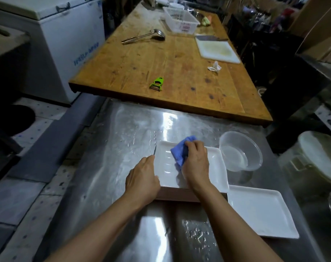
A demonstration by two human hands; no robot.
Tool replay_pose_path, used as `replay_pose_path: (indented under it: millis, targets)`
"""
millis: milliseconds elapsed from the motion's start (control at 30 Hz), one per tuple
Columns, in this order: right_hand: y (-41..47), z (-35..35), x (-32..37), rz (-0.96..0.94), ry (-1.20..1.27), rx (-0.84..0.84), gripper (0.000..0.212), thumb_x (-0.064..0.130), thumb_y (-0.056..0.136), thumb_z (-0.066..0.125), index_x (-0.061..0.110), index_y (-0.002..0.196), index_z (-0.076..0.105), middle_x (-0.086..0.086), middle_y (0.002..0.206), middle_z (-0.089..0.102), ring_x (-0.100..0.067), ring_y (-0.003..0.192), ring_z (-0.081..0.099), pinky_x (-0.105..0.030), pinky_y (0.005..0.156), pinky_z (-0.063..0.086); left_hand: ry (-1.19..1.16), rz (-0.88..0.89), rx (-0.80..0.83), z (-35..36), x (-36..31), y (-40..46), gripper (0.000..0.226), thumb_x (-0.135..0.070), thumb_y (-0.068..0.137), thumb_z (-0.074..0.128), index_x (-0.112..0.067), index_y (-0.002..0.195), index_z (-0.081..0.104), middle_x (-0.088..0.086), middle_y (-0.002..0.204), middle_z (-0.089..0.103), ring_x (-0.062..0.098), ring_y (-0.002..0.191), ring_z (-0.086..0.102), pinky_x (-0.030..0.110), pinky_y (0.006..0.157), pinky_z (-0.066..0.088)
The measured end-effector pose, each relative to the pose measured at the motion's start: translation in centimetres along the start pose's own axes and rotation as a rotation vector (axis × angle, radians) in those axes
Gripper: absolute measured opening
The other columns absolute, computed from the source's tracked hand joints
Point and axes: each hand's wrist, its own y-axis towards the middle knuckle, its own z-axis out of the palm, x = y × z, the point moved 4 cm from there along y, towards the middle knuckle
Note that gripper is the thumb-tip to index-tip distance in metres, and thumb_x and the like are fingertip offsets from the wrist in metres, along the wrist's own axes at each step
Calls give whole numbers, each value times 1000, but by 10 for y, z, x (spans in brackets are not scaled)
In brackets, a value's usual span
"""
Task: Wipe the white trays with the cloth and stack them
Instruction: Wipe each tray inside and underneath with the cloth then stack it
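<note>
Your right hand has its fingers curled round the blue cloth, bunched up and pressed onto the white tray right under them. Your left hand isn't gripping anything. Its fingers are pretty much straight, laid along that tray's left rim. Right of your right fingers and nearer you, a second white tray lies flat on the wet steel tabletop. A clear bowl with some water stands just beyond it.

Right hand presses the crumpled blue cloth onto the white rectangular tray; left hand steadies its edge.
</note>
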Motion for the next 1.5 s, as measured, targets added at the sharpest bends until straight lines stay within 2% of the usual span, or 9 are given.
replay_pose_path:
  millis: [100, 233, 400, 567, 667, 767, 900, 1100, 1500]
  targets:
    - [6, 15, 27, -93, 19, 74, 31, 4, 94, 45, 5, 123, 55, -11, 133, 46, -23, 119, 40, -24, 95, 33, 7, 1, 3, 2, 1, 0, 47, -16, 84, 51, -19, 130, 41, 4, 119, 52, 27, 109, 52, 37, 90, 43]
    - [6, 24, 47, -128, 111, 130, 27, 4, 91, 51, 4, 117, 59, -8, 132, 48, -17, 118, 44, -12, 87, 30, -19, 22, -32, 2, 0, -2, 44, -16, 85, 52, -18, 128, 42, 2, 114, 53, 25, 108, 53, 31, 86, 38]
    - [0, 10, 45, -122, 120, 281, 35, 0, 78, 62, 5, 112, 67, -14, 120, 62, -26, 109, 57, -17, 78, 36, -112, 33, -14, -4, 1, -3, 36, -14, 82, 57, -20, 117, 52, 1, 94, 53, 26, 96, 55, 32, 74, 39]
    - [-21, -5, 38, -92, 233, 388, 29, -1, 74, 55, 2, 96, 73, -16, 102, 69, -20, 93, 63, 3, 66, 34, -256, -17, 25, -1, 8, -5, 31, -6, 83, 51, -19, 110, 58, 6, 92, 57, 30, 85, 61, 42, 80, 49]
    - [-37, -12, 32, -72, 197, 480, 30, -5, 71, 59, 7, 95, 74, -11, 100, 71, -24, 96, 65, -10, 73, 39, -363, -41, 38, -1, 10, -6, 31, -1, 83, 50, -31, 87, 57, 8, 89, 57, 35, 81, 64, 47, 80, 51]
    - [-50, -16, 31, -116, 198, 550, 30, 16, 70, 61, 10, 96, 72, 2, 96, 68, -13, 88, 60, -5, 73, 39, -392, -55, 34, -1, 9, -5, 34, 2, 81, 49, -21, 102, 62, 11, 85, 58, 36, 81, 63, 49, 75, 54]
    - [-58, -16, 24, -193, -44, 473, 31, 18, 77, 71, 22, 107, 67, -1, 112, 66, -24, 105, 54, -30, 87, 39, -274, -40, -15, -3, 2, -4, 42, 1, 78, 50, -17, 113, 62, 9, 87, 61, 32, 83, 62, 40, 76, 54]
    - [-63, -52, -23, -156, -334, 325, 11, 14, 78, 64, 22, 85, 65, 1, 103, 64, -25, 99, 52, -29, 74, 27, -77, -1, -78, -5, -10, -4, 44, 0, 74, 49, -13, 115, 59, 6, 82, 56, 28, 80, 52, 30, 67, 38]
    - [-12, -51, -51, -97, -440, 275, 63, 25, 85, 64, 8, 139, 36, -12, 146, 29, -30, 128, 32, -34, 104, 35, -10, 17, -84, -4, -8, 0, 34, 0, 75, 48, -15, 102, 60, 0, 75, 48, 25, 76, 48, 30, 60, 30]
